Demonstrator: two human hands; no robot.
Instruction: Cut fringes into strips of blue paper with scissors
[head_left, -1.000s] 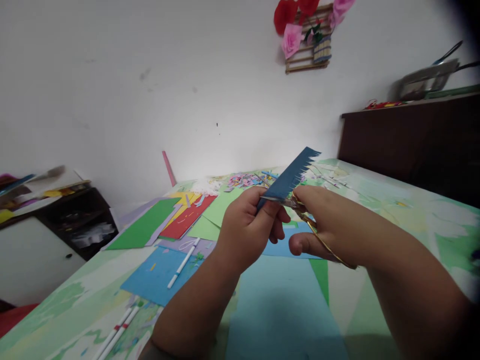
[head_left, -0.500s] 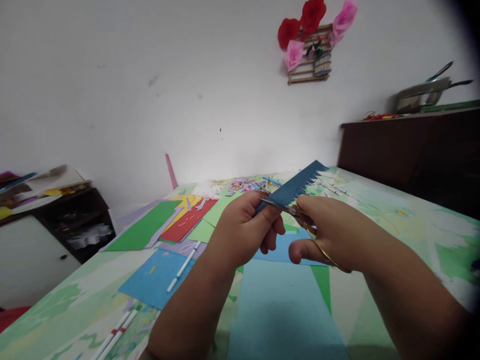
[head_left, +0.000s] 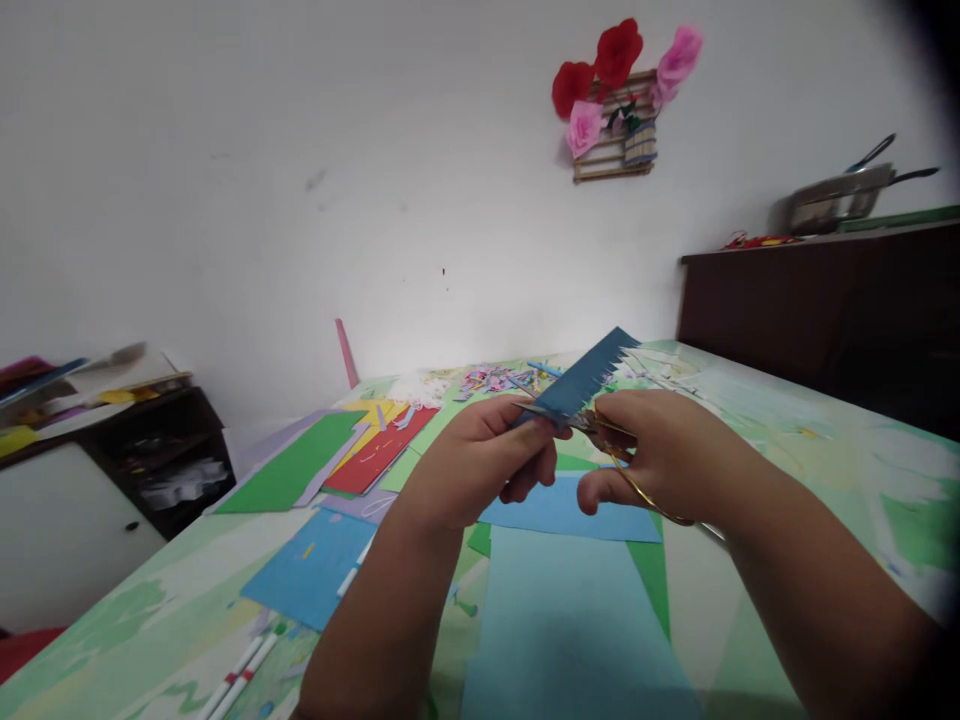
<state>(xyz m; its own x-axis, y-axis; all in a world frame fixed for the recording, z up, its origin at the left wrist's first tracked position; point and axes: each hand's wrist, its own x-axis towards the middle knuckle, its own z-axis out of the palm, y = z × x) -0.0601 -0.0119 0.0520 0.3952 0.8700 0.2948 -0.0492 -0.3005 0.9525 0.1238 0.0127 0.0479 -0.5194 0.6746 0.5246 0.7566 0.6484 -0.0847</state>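
Pinched between the fingers of my left hand is the near end of a dark blue paper strip. A row of short cuts fringes its right-hand edge. My right hand is closed around gold-handled scissors, its thumb held low by the handle loop. The scissor blades lie across the strip close to my left fingertips and look parted. Below both hands lie a blue sheet and a pale blue sheet on the table.
Green paper, red paper and another blue sheet lie at left. White markers are at the near left. Paper scraps are heaped at the back of the patterned table. A dark cabinet stands at right.
The camera view has shifted slightly. My left hand and the strip sit a little further left, and the strip's far end appears lower. Both hands keep their holds.
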